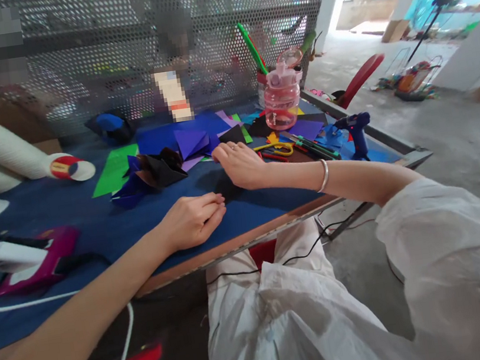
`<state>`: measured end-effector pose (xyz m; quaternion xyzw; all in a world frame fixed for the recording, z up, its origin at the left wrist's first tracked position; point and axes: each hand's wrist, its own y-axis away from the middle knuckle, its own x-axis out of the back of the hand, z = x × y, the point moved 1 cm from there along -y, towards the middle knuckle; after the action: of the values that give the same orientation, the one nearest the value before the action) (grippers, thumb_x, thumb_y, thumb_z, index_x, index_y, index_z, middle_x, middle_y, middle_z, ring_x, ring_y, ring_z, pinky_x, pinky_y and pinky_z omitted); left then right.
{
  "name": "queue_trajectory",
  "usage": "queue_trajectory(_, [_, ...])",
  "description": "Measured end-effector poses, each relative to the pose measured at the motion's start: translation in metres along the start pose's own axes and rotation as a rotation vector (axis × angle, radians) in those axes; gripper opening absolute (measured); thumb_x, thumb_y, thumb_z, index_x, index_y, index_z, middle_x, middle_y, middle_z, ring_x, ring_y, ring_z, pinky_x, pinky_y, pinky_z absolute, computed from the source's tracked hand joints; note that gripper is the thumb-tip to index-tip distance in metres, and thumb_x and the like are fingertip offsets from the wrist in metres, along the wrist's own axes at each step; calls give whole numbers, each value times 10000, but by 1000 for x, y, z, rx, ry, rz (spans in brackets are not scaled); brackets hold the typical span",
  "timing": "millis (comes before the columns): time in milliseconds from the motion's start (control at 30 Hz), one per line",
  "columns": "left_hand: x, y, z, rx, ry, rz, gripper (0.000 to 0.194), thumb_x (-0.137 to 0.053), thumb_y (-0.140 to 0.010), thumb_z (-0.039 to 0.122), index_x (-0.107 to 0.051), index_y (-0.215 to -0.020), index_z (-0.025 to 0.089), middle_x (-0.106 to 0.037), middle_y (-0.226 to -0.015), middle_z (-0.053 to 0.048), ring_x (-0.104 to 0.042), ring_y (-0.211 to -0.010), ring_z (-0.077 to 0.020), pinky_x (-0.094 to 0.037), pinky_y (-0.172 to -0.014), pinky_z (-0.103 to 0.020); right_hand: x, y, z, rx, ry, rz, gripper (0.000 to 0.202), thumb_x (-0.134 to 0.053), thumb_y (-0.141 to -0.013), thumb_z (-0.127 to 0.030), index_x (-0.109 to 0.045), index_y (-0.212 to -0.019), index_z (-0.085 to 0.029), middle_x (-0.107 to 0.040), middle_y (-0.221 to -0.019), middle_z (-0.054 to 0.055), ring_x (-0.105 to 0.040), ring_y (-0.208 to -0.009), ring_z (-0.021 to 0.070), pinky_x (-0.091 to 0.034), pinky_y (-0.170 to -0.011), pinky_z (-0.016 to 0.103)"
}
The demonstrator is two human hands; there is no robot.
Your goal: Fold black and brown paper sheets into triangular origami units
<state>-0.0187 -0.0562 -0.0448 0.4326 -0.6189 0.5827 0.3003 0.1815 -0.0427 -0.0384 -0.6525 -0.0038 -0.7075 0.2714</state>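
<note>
A small black piece (228, 187), dark against the blue table top, lies between my hands. My left hand (196, 219) has its fingers pressed together at the piece's left edge. Above and to the right, my right hand (242, 165) is closed, with its fingers curled down over the black piece; the fingertips are partly hidden. Just behind the hands are folded black papers (165, 169), a folded purple paper (191, 143) and a green sheet (117, 168).
Right of my right hand lie yellow-handled scissors (283, 149), a blue glue gun (355, 128) and a pink bottle (281, 99). White rolls (2, 139) and a magenta device (39, 262) stand left. A perforated metal panel (220, 39) rises behind.
</note>
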Motion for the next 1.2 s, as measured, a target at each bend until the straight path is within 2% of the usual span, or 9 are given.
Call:
queue_trajectory(133, [2,-2,2,22,16,-39,432,-373,-1054,247,-748,-878,124,-791,-969,-101,-774,-807,-175,-626,-700,-263,-14,-18,-28,75,-86,-2,233,-399,-1016,-132,-536,-1203,-110,-647,-1192,145,-589,-1115,261,-443,-924,392])
queue_trajectory(300, [1,-1,2,19,6,-36,428,-380,-1051,262,-756,-897,128,-796,-1006,-110,-782,-853,-194,-634,-702,-278,-29,-30,-30,74,-109,-7,228,-458,-1036,-238,-540,-1207,-110,-639,-1233,158,-585,-1154,286,-448,-963,433])
queue_trajectory(433, [1,0,3,36,8,-38,404,-398,-1042,252,-756,-904,124,-795,-1011,-123,-782,-902,-203,-638,-733,-282,-29,-44,-28,97,-79,26,262,-390,-1044,-172,-534,-1251,-99,-621,-1279,169,-571,-1202,290,-430,-980,433])
queue_trajectory(600, [0,-1,5,75,31,-90,404,-394,-1041,256,-759,-919,135,-792,-1033,-123,-775,-955,-201,-641,-805,-297,-28,-56,-26,178,-30,133,376,-247,-1046,-98,-539,-1281,-122,-617,-1291,163,-548,-1231,286,-404,-986,436])
queue_trajectory(833, [6,4,11,127,13,-131,407,-387,-1053,277,-763,-998,132,-776,-1108,-121,-770,-988,-206,-639,-812,-295,-26,-40,-24,153,-41,157,322,-282,-1060,-143,-560,-1219,-109,-647,-1184,160,-582,-1113,286,-414,-914,414])
queue_trajectory(1033, [11,17,21,218,-4,-171,420,-380,-1051,311,-737,-1182,134,-739,-1237,-137,-733,-1113,-253,-639,-898,-376,-23,-24,-24,125,-91,118,233,-415,-1043,-208,-568,-1190,-112,-650,-1173,155,-572,-1094,282,-412,-902,408])
queue_trajectory(1200, [17,27,24,253,-20,-177,462,-338,-1063,320,-753,-1160,139,-751,-1236,-122,-728,-1135,-240,-630,-924,-362,-24,-24,-23,106,-133,101,229,-459,-1031,-232,-568,-1189,-105,-646,-1178,161,-563,-1103,284,-408,-914,415])
